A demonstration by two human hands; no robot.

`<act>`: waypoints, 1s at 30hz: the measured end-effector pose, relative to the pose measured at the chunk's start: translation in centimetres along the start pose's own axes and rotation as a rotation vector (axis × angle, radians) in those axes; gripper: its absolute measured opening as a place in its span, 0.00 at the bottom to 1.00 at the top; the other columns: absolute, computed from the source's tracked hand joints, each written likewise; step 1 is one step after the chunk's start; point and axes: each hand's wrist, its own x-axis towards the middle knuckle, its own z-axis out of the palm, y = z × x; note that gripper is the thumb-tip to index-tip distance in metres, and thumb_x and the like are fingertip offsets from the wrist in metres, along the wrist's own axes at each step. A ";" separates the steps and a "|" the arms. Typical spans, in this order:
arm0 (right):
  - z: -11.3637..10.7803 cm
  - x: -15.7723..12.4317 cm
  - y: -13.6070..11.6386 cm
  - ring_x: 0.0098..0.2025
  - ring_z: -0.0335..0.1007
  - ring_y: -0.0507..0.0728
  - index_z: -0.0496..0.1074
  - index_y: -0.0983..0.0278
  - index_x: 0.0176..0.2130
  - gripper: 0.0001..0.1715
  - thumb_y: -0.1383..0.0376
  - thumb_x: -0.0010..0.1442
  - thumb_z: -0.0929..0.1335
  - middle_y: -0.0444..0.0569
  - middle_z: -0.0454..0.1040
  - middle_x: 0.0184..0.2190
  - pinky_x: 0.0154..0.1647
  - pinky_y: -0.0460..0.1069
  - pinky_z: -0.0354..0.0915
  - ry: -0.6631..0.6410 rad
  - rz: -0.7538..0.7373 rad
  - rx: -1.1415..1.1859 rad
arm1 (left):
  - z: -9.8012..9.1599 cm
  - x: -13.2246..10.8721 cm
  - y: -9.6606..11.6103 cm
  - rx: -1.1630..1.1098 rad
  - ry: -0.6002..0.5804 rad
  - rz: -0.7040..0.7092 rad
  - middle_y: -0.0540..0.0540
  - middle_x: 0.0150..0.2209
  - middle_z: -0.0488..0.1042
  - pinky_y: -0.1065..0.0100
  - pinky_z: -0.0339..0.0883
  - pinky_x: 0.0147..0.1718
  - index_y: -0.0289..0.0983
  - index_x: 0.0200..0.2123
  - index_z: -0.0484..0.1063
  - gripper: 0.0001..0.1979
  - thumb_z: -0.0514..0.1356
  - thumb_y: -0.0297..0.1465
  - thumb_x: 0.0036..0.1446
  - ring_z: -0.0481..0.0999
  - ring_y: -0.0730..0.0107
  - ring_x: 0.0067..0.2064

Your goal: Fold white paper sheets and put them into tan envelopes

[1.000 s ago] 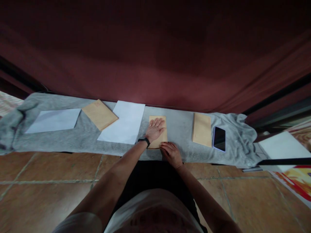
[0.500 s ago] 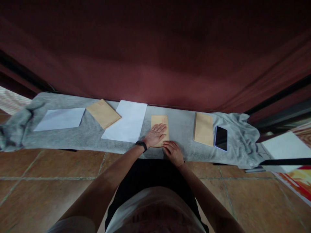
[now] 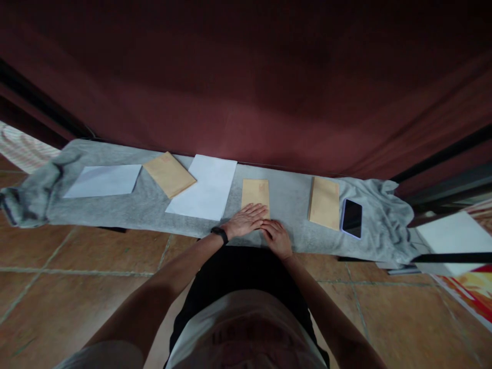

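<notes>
A small brown envelope (image 3: 255, 191) lies upright on the grey cloth (image 3: 286, 202) in front of me. My left hand (image 3: 245, 221), with a black band on its wrist, lies flat with fingers stretched out across the envelope's near end. My right hand (image 3: 277, 238) rests beside it at the envelope's near right corner, fingers bent down onto the cloth; what it pinches, if anything, is hidden.
Further on the cloth lie a white sheet (image 3: 205, 187), a tilted brown envelope (image 3: 169, 174), a white envelope (image 3: 103, 180) at left, another brown envelope (image 3: 325, 202) and a dark phone (image 3: 352, 218) at right. A dark red curtain (image 3: 246, 92) hangs behind. Tiled floor lies below.
My left hand has slid back along the envelope from its middle to its near end. The right hand has stayed at the near corner. The view has shifted slightly.
</notes>
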 end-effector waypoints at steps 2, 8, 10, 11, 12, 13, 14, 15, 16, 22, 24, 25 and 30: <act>0.0 0.0 0.0 0.56 0.73 0.59 0.77 0.57 0.49 0.15 0.61 0.73 0.62 0.49 0.79 0.53 0.61 0.58 0.66 -0.006 0.000 0.009 | 0.0 -0.5 0.4 -0.005 -0.010 0.004 0.45 0.73 0.54 0.61 0.38 0.71 0.39 0.71 0.53 0.28 0.41 0.42 0.74 0.49 0.70 0.74; 0.0 -0.1 0.0 0.55 0.73 0.60 0.77 0.57 0.48 0.14 0.60 0.72 0.63 0.49 0.79 0.52 0.60 0.59 0.66 0.003 0.011 0.029 | -0.1 -2.1 1.7 -0.027 0.052 0.041 0.42 0.72 0.56 0.58 0.43 0.71 0.38 0.71 0.55 0.30 0.49 0.44 0.72 0.51 0.65 0.73; 0.0 -0.1 0.0 0.55 0.73 0.60 0.77 0.57 0.48 0.14 0.61 0.72 0.63 0.49 0.80 0.51 0.60 0.59 0.67 0.011 0.009 0.034 | -0.1 -2.6 1.9 -0.067 0.099 0.029 0.42 0.70 0.60 0.57 0.48 0.70 0.38 0.69 0.58 0.28 0.52 0.42 0.71 0.56 0.65 0.72; -0.1 0.0 -0.1 0.55 0.73 0.59 0.77 0.57 0.48 0.14 0.61 0.72 0.63 0.49 0.80 0.51 0.60 0.59 0.67 0.015 0.009 0.037 | -0.1 -2.8 1.9 -0.089 0.128 0.016 0.42 0.69 0.62 0.57 0.51 0.70 0.39 0.68 0.61 0.26 0.52 0.40 0.71 0.58 0.65 0.71; -0.1 0.0 -0.1 0.54 0.74 0.59 0.77 0.56 0.48 0.14 0.61 0.72 0.63 0.49 0.80 0.51 0.60 0.59 0.67 0.019 0.010 0.039 | 0.0 -3.0 2.0 -0.108 0.156 0.003 0.43 0.68 0.65 0.57 0.54 0.69 0.39 0.66 0.63 0.24 0.52 0.39 0.71 0.61 0.65 0.70; -0.2 0.0 -0.2 0.54 0.74 0.59 0.77 0.56 0.48 0.14 0.61 0.72 0.63 0.49 0.80 0.51 0.60 0.59 0.67 0.021 0.011 0.042 | 0.1 -3.3 2.1 -0.125 0.184 -0.009 0.44 0.67 0.67 0.57 0.56 0.68 0.40 0.65 0.66 0.22 0.52 0.38 0.71 0.63 0.66 0.69; -0.2 0.0 -0.2 0.54 0.74 0.59 0.77 0.56 0.48 0.14 0.61 0.72 0.63 0.49 0.80 0.51 0.60 0.59 0.67 0.023 0.013 0.044 | 0.3 -3.6 2.2 -0.139 0.212 -0.021 0.45 0.65 0.69 0.57 0.58 0.67 0.41 0.63 0.68 0.21 0.52 0.36 0.71 0.65 0.66 0.68; -0.2 0.0 -0.3 0.54 0.73 0.59 0.77 0.56 0.48 0.14 0.61 0.72 0.63 0.49 0.79 0.51 0.59 0.59 0.67 0.023 0.016 0.045 | 0.4 -3.9 2.3 -0.149 0.240 -0.034 0.45 0.64 0.70 0.57 0.60 0.67 0.41 0.62 0.69 0.20 0.52 0.35 0.71 0.66 0.66 0.67; -0.2 0.0 -0.3 0.54 0.73 0.59 0.77 0.56 0.48 0.14 0.61 0.72 0.63 0.48 0.79 0.51 0.59 0.59 0.67 0.023 0.020 0.046 | 0.6 -4.2 2.4 -0.155 0.264 -0.047 0.45 0.63 0.71 0.57 0.61 0.66 0.41 0.62 0.70 0.19 0.52 0.34 0.71 0.68 0.66 0.66; 0.0 0.0 -0.4 0.54 0.73 0.59 0.78 0.57 0.46 0.13 0.62 0.72 0.64 0.48 0.80 0.51 0.58 0.58 0.67 0.021 0.064 0.035 | 1.2 -5.4 2.9 -0.131 0.354 -0.081 0.44 0.60 0.74 0.55 0.67 0.63 0.39 0.59 0.72 0.18 0.50 0.32 0.71 0.71 0.64 0.63; 0.0 0.0 -0.4 0.54 0.73 0.59 0.78 0.57 0.45 0.12 0.62 0.72 0.64 0.47 0.80 0.51 0.57 0.57 0.67 0.021 0.077 0.024 | 1.3 -5.4 2.9 -0.126 0.374 -0.084 0.43 0.59 0.75 0.55 0.68 0.62 0.39 0.57 0.73 0.18 0.50 0.31 0.71 0.72 0.64 0.62; 0.1 0.1 -0.4 0.54 0.73 0.59 0.78 0.57 0.45 0.12 0.62 0.72 0.64 0.47 0.80 0.51 0.57 0.57 0.67 0.024 0.083 0.017 | 1.3 -5.4 3.0 -0.126 0.380 -0.085 0.43 0.59 0.75 0.55 0.68 0.62 0.39 0.56 0.74 0.17 0.50 0.31 0.71 0.73 0.64 0.62; 0.2 0.2 -0.7 0.53 0.74 0.59 0.78 0.56 0.44 0.13 0.62 0.72 0.63 0.46 0.80 0.50 0.56 0.56 0.66 0.042 0.105 -0.006 | 1.2 -5.5 3.1 -0.085 0.364 -0.096 0.42 0.58 0.76 0.57 0.68 0.62 0.37 0.55 0.74 0.17 0.50 0.29 0.71 0.73 0.63 0.61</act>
